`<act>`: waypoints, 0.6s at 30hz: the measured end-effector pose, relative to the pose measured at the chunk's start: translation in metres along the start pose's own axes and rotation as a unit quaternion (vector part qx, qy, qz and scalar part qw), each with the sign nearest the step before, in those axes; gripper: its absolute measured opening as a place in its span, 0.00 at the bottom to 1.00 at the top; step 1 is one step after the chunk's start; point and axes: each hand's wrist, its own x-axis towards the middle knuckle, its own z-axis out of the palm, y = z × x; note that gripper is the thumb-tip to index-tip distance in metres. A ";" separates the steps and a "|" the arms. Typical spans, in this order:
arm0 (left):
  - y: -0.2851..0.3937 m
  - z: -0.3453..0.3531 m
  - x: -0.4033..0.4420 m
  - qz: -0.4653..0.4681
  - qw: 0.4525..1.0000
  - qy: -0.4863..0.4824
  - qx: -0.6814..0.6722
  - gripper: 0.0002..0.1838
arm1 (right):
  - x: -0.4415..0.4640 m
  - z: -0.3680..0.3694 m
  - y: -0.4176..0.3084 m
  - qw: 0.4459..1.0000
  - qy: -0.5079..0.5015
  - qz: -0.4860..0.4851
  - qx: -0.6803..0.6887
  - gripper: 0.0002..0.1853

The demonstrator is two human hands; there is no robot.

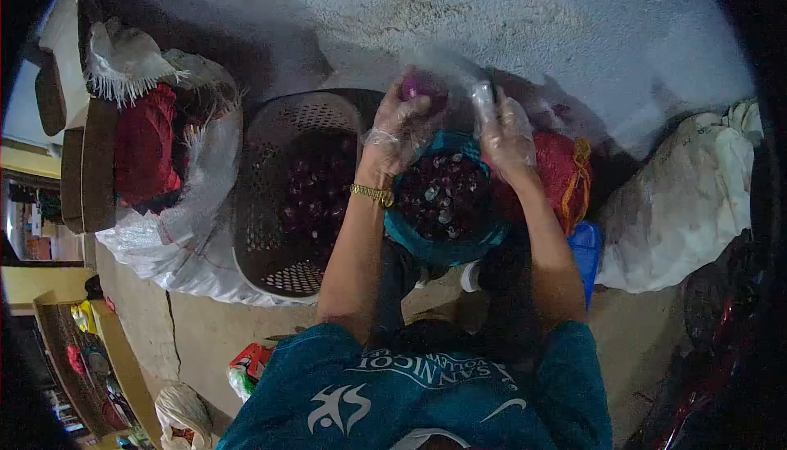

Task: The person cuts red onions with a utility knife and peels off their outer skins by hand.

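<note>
In a clear plastic glove, my left hand (397,119) is closed around a red onion (422,89). My right hand (505,132), gloved the same way, grips a knife (484,99) by its silvery handle; the blade is smeared by motion and points up and left. Both hands are above the far rim of a teal basin (471,255), apart from each other. Dark onion pieces or skins, some with pale bits, fill the basin (395,233). To the left of it, a brown perforated plastic basket (262,134) contains many red onions (316,184).
At left stands a white woven sack (217,138) beside a red mesh bag (147,151). Right of the basin are a red mesh sack (557,167) with an orange tie, a blue plastic object (583,253) and a pale full sack (680,204). A rough wall (533,15) rises behind.
</note>
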 end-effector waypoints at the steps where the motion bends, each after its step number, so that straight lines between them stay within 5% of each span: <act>1: -0.001 -0.002 0.001 0.010 1.000 -0.011 0.006 0.36 | 0.001 -0.002 0.001 0.995 -0.050 0.084 0.034 0.29; 2: -0.002 -0.005 0.002 0.020 1.000 -0.021 0.012 0.35 | 0.002 -0.004 0.003 0.978 -0.101 0.168 0.069 0.27; 6: -0.001 -0.007 0.002 0.064 0.997 -0.041 -0.015 0.30 | -0.010 0.022 0.055 0.985 -0.090 0.123 0.083 0.26; 8: 0.002 -0.010 0.000 0.008 0.994 -0.049 -0.097 0.34 | -0.014 0.022 0.042 0.913 -0.119 0.223 0.321 0.24; 12: 0.003 -0.001 -0.004 0.037 0.995 -0.056 -0.067 0.36 | -0.014 0.014 0.025 0.936 -0.147 0.231 0.221 0.18; 14: 0.002 -0.006 -0.003 0.052 0.998 -0.036 0.013 0.39 | -0.021 0.014 0.026 0.977 -0.095 -0.166 0.099 0.20; 15: 0.002 -0.009 -0.003 0.054 0.998 -0.036 0.014 0.39 | -0.021 0.015 0.023 0.976 -0.095 -0.167 0.099 0.20; 17: 0.003 -0.014 -0.002 0.057 0.996 -0.028 0.061 0.42 | -0.019 0.019 0.015 0.896 -0.158 -0.012 0.415 0.21; 18: 0.004 -0.012 -0.002 0.058 0.996 -0.028 0.061 0.42 | -0.019 0.019 0.015 0.896 -0.158 -0.012 0.415 0.21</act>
